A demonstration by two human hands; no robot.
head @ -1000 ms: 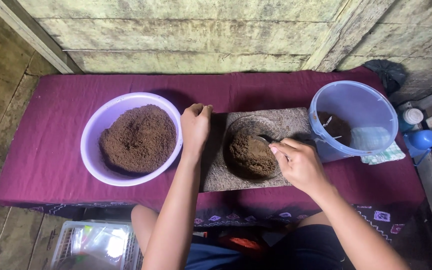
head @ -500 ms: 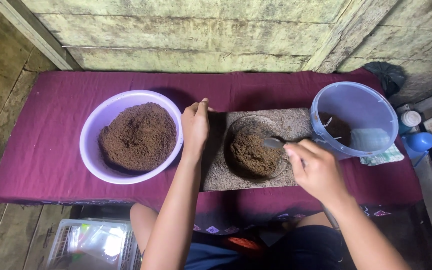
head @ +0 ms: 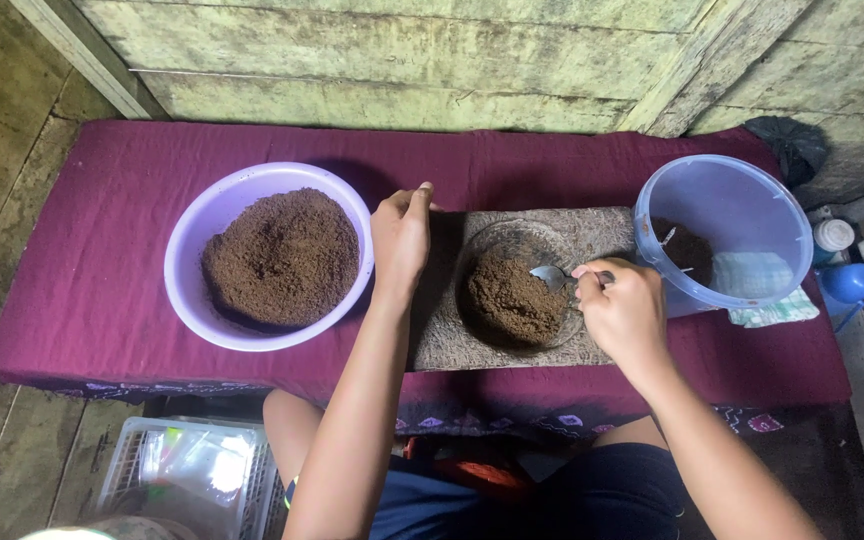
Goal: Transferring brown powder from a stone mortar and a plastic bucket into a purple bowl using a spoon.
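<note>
A grey stone slab [head: 592, 232] lies on the maroon cloth, with a round hollow holding brown powder [head: 510, 300]. My right hand [head: 624, 312] grips a metal spoon [head: 554, 276] whose bowl rests at the right edge of the powder. My left hand [head: 402, 236] presses on the slab's left end, fingers together. A lilac bowl [head: 210, 215] heaped with the same brown powder [head: 282, 258] stands left of that hand. Right of the slab a clear blue-tinted bucket [head: 742, 215] holds a little dark powder at its bottom.
The maroon-covered bench [head: 112, 260] backs onto a weathered plank wall [head: 402, 60]. A folded cloth [head: 770, 300] sits under the bucket. A small white bottle [head: 834, 236] and a blue object [head: 849, 283] lie far right. A clear plastic crate [head: 182, 470] stands on the floor below.
My right hand has drawn the spoon from the middle of the powder to the hollow's right edge. My left hand has stayed on the slab.
</note>
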